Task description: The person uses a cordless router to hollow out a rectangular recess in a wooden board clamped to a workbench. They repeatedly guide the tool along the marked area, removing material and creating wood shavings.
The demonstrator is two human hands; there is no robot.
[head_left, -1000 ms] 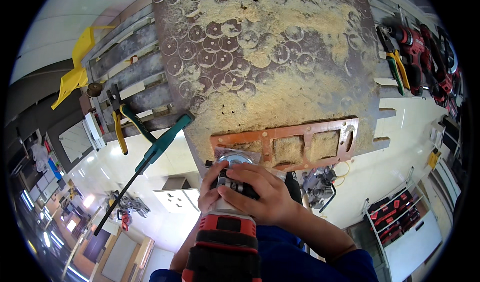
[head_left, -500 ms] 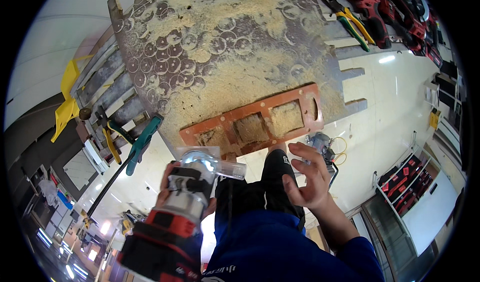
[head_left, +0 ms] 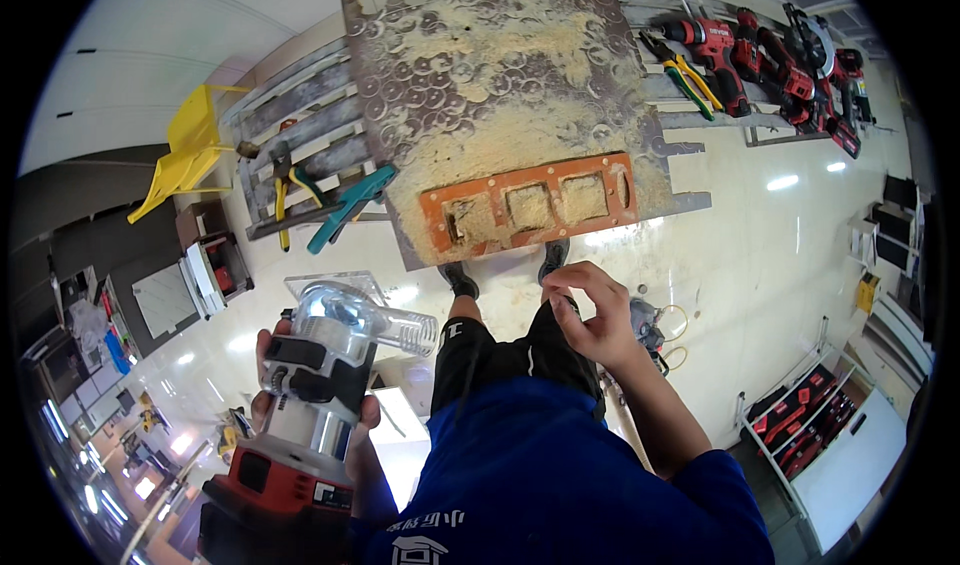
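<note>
My left hand [head_left: 368, 412] is wrapped round the body of a trim router [head_left: 318, 420], held clear of the bench at the lower left. The router has a clear base with a dust spout, and a red and black rear end. My right hand [head_left: 605, 325] hovers in front of my shorts, its fingers loosely curled toward the thumb, with nothing visible in it. Beyond both hands, an orange template [head_left: 492, 187] with three square openings lies near the front edge of a board [head_left: 440, 75]. Sawdust covers much of the board, which bears many ring-shaped marks.
Left of the board lie a teal clamp [head_left: 350, 208] and yellow-handled pliers [head_left: 283, 190] on slats, near a yellow chair [head_left: 190, 145]. On the right are green-and-yellow pliers [head_left: 690, 80], a red drill [head_left: 715, 55] and several power tools. A grey-blue machine [head_left: 645, 323] stands on the floor.
The router in my left hand has moved left, farther from the template. My right fingers have curled in from a wider spread. The whole view has shifted, showing more of the bench.
</note>
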